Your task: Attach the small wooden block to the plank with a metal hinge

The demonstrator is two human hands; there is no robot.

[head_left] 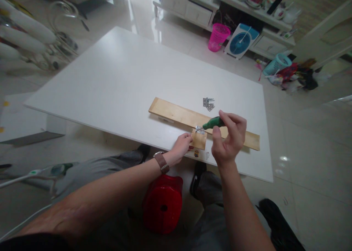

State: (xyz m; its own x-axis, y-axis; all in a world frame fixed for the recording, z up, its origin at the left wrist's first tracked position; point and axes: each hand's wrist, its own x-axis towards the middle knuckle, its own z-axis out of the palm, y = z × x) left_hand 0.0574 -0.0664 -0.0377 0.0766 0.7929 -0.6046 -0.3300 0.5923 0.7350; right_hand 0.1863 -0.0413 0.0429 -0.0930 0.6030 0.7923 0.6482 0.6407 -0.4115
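Note:
My right hand (229,139) is closed around the green handle of a screwdriver (213,123). Its tip reaches down to a metal hinge (200,130) lying across a small wooden block (198,141) and the edge of a long wooden board (176,112). With closed fingers, my left hand (183,147) grips the left side of the small block. Whether the tip sits in a screw is too small to tell. Beyond the board, a little pile of loose hinges and screws (209,104) lies on the white table (115,71).
A red plastic stool (163,203) stands below the table's near edge. Past the far edge are a pink basket (218,37), a blue and white fan (240,42) and a teal basket (277,64). Small stickers (196,153) show near the table's front edge.

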